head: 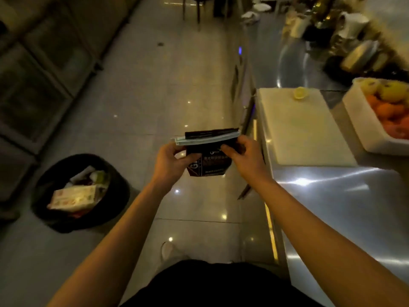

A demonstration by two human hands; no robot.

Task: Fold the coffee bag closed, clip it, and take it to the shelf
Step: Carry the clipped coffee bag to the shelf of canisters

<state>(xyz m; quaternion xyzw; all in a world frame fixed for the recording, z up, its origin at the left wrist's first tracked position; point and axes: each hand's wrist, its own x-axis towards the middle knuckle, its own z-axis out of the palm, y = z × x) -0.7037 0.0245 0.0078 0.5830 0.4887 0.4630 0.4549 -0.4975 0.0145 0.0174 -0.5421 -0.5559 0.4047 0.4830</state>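
I hold a dark coffee bag in the air over the floor, left of the steel counter. Its top is folded over, and a long pale clip runs across the fold. My left hand grips the bag's left side, thumb near the clip's left end. My right hand holds the bag's right side, with fingers pressing on its front just under the clip. The bag's back is hidden.
A steel counter runs along my right with a white cutting board, a lemon piece and a white box of fruit. A black bin full of rubbish stands on the tiled floor at left. Glass-fronted cabinets line the far left.
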